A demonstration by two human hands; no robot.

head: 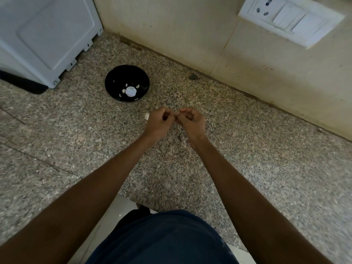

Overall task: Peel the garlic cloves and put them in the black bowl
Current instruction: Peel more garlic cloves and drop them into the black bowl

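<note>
The black bowl (114,80) stands on the speckled granite counter (76,140), up and to the left of my hands. Inside it lie white garlic pieces (130,91), one large and a few small. My left hand (159,123) and my right hand (191,122) meet fingertip to fingertip over the counter, both with curled fingers pinching a small garlic clove (176,113) between them. The clove is mostly hidden by my fingers. A scrap of pale garlic skin (147,116) lies just left of my left hand.
A white appliance (45,35) fills the back left corner, close to the bowl. The beige tiled wall (209,35) runs along the back, with a white socket and switch plate (289,18) at upper right. The counter's front edge (122,195) is near my body.
</note>
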